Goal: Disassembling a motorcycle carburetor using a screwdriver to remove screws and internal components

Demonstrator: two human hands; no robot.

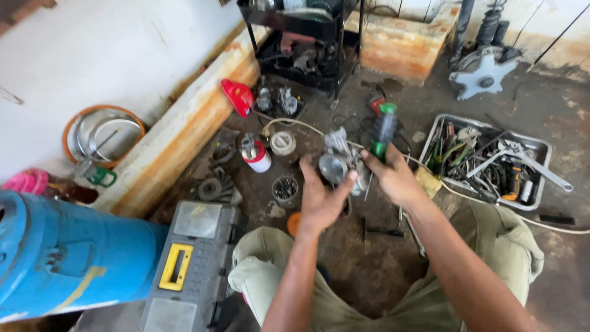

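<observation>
- Our left hand (321, 198) cups the grey metal carburettor (340, 162) from below, fingers wrapped around it, mid-scene above the stained floor (369, 258).
- Our right hand (393, 175) grips a green-handled screwdriver (383, 132) against it.
- A tool tray (541, 147) lies right.
</observation>
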